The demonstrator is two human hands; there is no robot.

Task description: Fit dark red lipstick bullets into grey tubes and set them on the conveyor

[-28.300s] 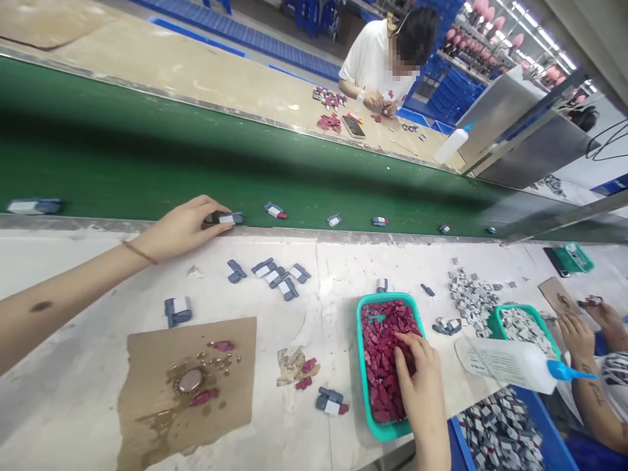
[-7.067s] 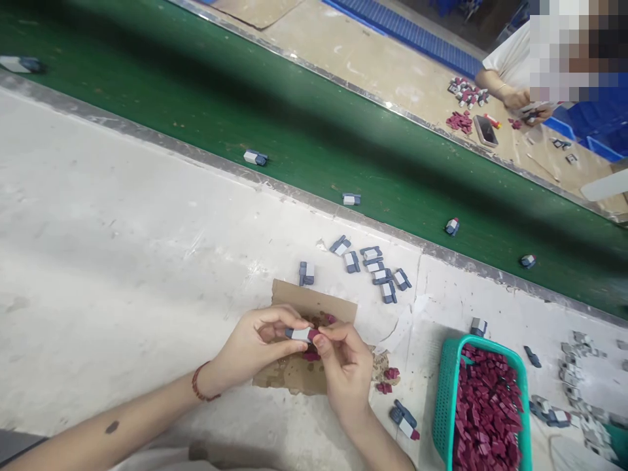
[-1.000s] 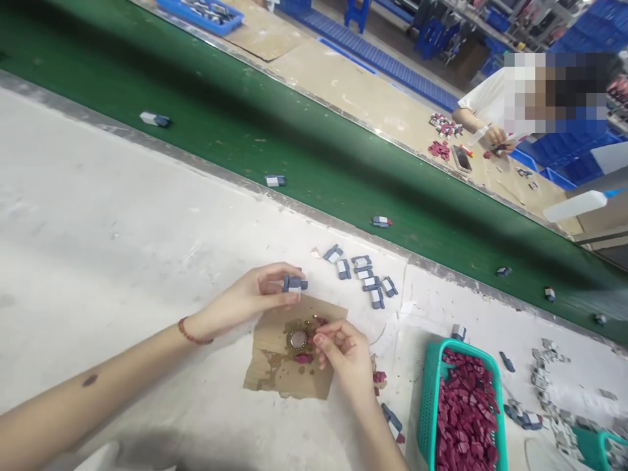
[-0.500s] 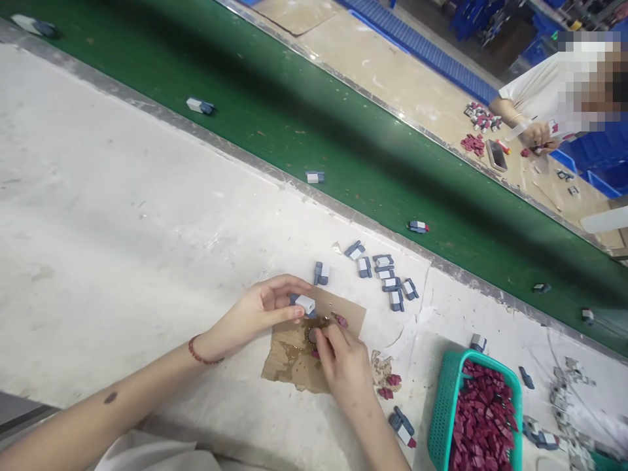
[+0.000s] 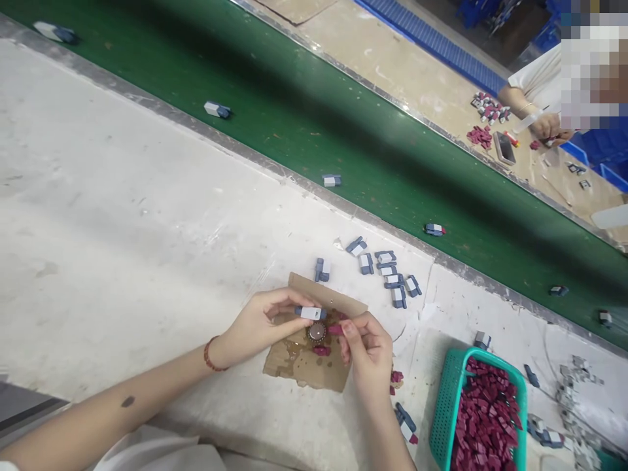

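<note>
Between the thumb and fingers of my left hand [image 5: 267, 320] is a small blue-and-white plastic part [image 5: 311, 313], held over a piece of cardboard [image 5: 307, 374]. My right hand [image 5: 367, 347] pinches a small dark red plastic piece [image 5: 335, 330], its tip pointing left toward the blue-and-white part; the two are apart. Below them on the wet, stained cardboard sits a round cap with a crimped rim [image 5: 316, 332]. Another dark red piece [image 5: 322, 351] lies just under the cap.
A green basket [image 5: 439, 409] of dark red pieces stands at right. Several blue-and-white parts [image 5: 393, 281] lie beyond the cardboard. More ride on the green conveyor belt [image 5: 275, 131]. Across it, a person's hands [image 5: 547, 125] work beside red pieces [image 5: 479, 137].
My right hand has moved right from beside the round cap and now shows a dark red piece in its fingers. The left hand has turned the blue-and-white part. Parts on the belt appear farther right.
</note>
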